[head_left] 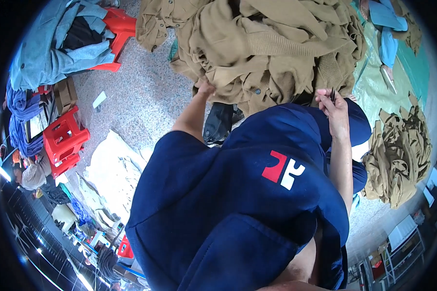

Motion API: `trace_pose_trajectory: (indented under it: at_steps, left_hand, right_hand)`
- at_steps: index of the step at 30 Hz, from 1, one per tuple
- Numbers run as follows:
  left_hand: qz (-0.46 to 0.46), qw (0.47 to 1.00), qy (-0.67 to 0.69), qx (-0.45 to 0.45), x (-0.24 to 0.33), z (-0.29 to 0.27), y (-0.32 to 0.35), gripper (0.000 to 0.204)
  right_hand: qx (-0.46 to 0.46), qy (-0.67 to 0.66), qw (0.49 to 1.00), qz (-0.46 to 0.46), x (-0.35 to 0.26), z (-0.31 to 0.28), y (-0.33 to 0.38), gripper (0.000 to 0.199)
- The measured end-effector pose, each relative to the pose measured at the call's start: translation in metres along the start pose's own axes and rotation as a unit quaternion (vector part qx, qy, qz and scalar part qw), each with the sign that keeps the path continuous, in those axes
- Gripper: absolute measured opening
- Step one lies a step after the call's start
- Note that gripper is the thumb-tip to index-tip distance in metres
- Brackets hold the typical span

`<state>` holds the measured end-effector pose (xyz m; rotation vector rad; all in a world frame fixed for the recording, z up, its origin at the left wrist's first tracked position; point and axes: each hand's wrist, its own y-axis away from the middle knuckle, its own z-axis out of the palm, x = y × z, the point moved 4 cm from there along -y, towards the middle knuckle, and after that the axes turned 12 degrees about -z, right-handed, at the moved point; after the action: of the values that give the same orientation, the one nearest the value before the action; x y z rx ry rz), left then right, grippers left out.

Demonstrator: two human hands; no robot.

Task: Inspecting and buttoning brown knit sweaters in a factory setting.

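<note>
A large heap of brown knit cardigans (281, 43) lies in front of me, with ribbed bands and a dark button showing in its folds. At its near left edge, my left hand (205, 88) is closed on the fabric of a brown cardigan (230, 80); some of its fingers are hidden by the cloth. My right hand (333, 107) is raised over my right knee, beside the heap. Its fingers are closed round small dark thread snips (332, 95), of which only the narrow tips show. The snips are apart from the cloth.
A second brown garment pile (398, 155) lies at right, near green plastic sheeting (369, 72). Light-blue garments (48, 53) cover a red stool (119, 31) at far left. More red stools (65, 140) and a white cloth heap (114, 162) are on the left. A black shoe (217, 123) is below the heap.
</note>
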<state>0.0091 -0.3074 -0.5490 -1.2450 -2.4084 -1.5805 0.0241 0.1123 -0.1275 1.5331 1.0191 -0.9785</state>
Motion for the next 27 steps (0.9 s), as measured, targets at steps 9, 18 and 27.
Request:
trace_pose_trajectory:
  at_steps: [9, 18, 27]
  left_hand:
    - [-0.099, 0.950, -0.018, 0.295, 0.049, -0.142, 0.033, 0.041]
    - [0.389, 0.857, 0.025, 0.338, 0.313, -0.147, 0.161, 0.071]
    - [0.612, 0.733, -0.192, 0.225, 0.476, -0.084, 0.222, 0.082]
  right_hand:
    - [0.099, 0.021, 0.995, 0.014, -0.002, -0.073, 0.059, 0.013]
    - [0.288, -0.094, 0.952, -0.043, 0.019, -0.153, 0.114, 0.014]
    - [0.285, -0.097, 0.953, -0.020, 0.025, -0.121, 0.126, 0.014]
